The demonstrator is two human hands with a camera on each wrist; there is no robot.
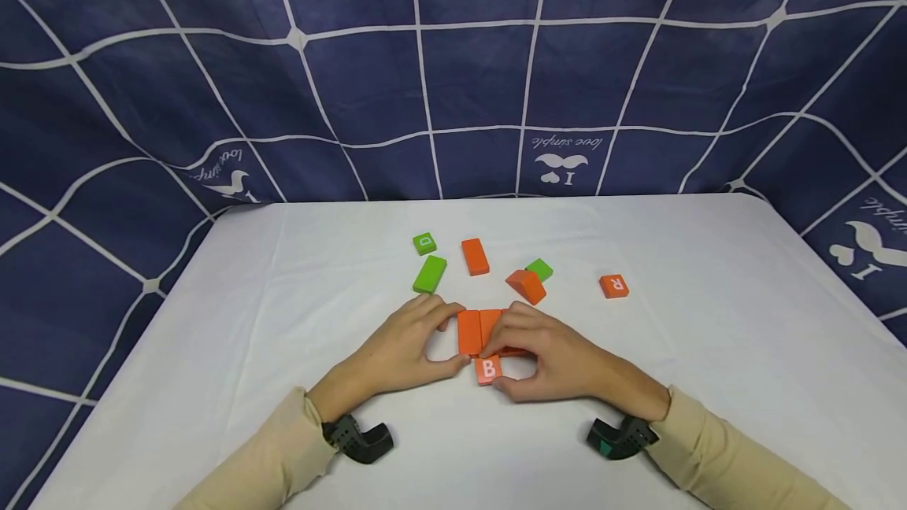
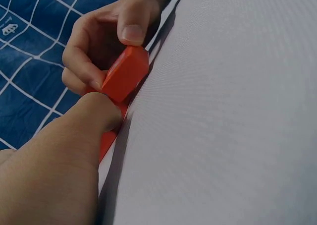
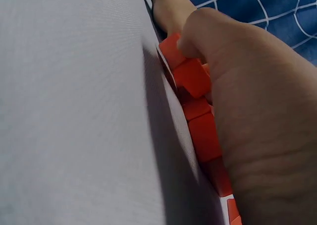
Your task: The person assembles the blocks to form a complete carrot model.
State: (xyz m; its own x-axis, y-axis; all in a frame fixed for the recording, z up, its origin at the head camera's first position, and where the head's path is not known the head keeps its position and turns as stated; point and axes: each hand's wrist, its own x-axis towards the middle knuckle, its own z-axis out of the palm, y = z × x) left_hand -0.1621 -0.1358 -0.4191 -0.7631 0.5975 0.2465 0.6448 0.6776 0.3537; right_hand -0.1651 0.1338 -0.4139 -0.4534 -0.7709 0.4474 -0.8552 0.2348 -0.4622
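At the middle of the table, orange blocks lie side by side in a row. My left hand (image 1: 407, 345) holds the leftmost orange block (image 1: 468, 333), thumb at its near corner and index finger at its far corner. My right hand (image 1: 556, 349) pinches an orange letter block (image 1: 487, 370) marked with a white B, thumb on its near side and fingers on its far side. In the left wrist view this letter block (image 2: 126, 74) is tilted. The right hand partly covers the row; a second orange block (image 1: 490, 327) shows beside its fingers.
Farther back lie a green letter block (image 1: 424, 243), a longer green block (image 1: 429, 275), an orange block (image 1: 475, 256) and an orange wedge-like block (image 1: 527, 286) partly over a green one (image 1: 541, 269). An orange R block (image 1: 613, 286) sits right. A dark blue curtain (image 1: 475, 77) hangs behind.
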